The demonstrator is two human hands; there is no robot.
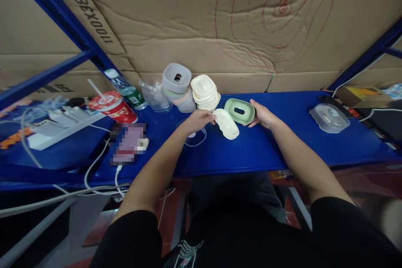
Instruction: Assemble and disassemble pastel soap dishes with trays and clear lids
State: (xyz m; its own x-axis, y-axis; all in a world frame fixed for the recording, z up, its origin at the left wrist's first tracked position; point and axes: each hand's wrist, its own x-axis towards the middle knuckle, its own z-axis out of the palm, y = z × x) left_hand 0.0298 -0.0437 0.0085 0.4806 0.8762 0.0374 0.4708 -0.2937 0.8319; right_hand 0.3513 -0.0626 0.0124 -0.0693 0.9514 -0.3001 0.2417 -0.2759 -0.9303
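Between the fingers of my left hand (201,119) is the edge of a cream plastic lid (227,124), tilted over the blue table. My right hand (263,115) grips the right end of a green plastic box (240,107) with an oval slot in its bottom. Lid and box are close together, and I cannot tell whether they touch. Just behind them rises a stack of cream lids (204,87). Left of that stack stand nested boxes, a grey one (176,76) on top. Clear plastic covers (155,96) lean beside those.
On the left are a water bottle (128,88), a red cup with a straw (113,105), a power strip (64,127) and cables. A clear cover (329,118) lies at the right. Cardboard (176,16) walls the back of the blue table (201,161).
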